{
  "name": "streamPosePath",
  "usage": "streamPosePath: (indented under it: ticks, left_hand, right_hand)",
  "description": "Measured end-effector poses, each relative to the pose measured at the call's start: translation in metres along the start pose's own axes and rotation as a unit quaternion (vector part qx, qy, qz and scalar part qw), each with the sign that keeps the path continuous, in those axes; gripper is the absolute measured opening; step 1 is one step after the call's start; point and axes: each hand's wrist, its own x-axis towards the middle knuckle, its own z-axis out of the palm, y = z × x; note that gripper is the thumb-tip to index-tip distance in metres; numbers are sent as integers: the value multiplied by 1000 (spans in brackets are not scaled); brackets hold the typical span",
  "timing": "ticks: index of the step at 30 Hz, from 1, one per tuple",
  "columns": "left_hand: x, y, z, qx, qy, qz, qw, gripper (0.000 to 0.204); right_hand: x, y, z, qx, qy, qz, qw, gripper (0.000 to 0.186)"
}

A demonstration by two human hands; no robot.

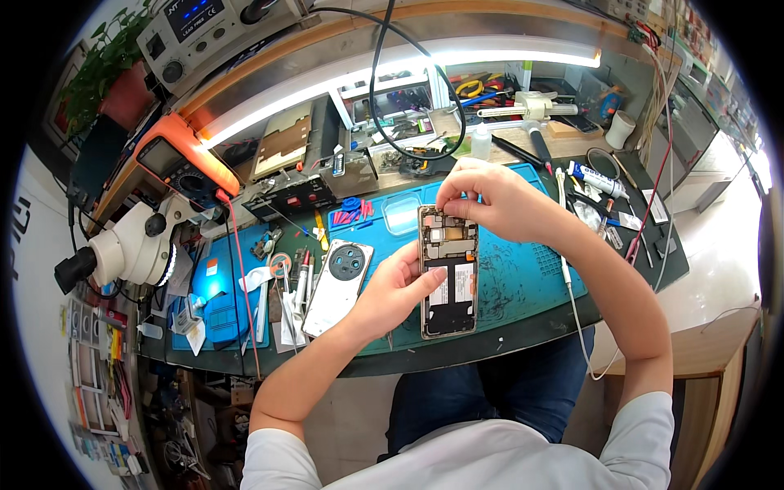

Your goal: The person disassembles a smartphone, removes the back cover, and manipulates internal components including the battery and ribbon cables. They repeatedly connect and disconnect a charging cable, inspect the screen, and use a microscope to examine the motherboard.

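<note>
An opened smartphone (450,282) with its circuit board and black battery bared lies upright before me on the blue-green work mat (523,278). My left hand (394,290) grips its left edge, the thumb resting over the battery. At the phone's top end, the fingers of my right hand (482,198) are pinched together near the upper board; whatever they may hold is too small to make out. Left of the phone lies a white phone back cover (340,286) with a round dark camera ring.
A microscope (122,249) and an orange multimeter (186,162) stand at the left. A clear plastic tray (402,214) sits behind the phone. Tools, a white tube (596,178) and a soldering iron cable (569,286) lie to the right. A black cable (376,82) loops overhead.
</note>
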Motion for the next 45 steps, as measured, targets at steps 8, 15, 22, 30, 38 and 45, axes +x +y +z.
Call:
streamPosePath:
  ticks: [8, 15, 22, 30, 38, 45]
  left_hand:
    - [2, -3, -2, -1, 0, -2, 1000, 50]
    - [1, -2, 2, -5, 13, -2, 1000, 58]
    - [2, 1, 4, 2, 2, 8, 1000, 61]
    - [1, 3, 4, 6, 7, 1, 1000, 63]
    - [4, -5, 2, -6, 30, 10, 999, 60]
    - [7, -8, -1, -9, 80, -12, 997, 51]
  right_hand:
    - [-2, 3, 13, 81, 10, 112, 990, 14]
    - [0, 9, 14, 157, -13, 175, 972, 13]
    - [6, 6, 8, 56, 10, 87, 995, 24]
    - [25, -5, -3, 101, -97, 247, 959, 22]
    - [16, 15, 4, 124, -68, 171, 975, 21]
    - [1, 23, 22, 153, 64, 162, 973, 19]
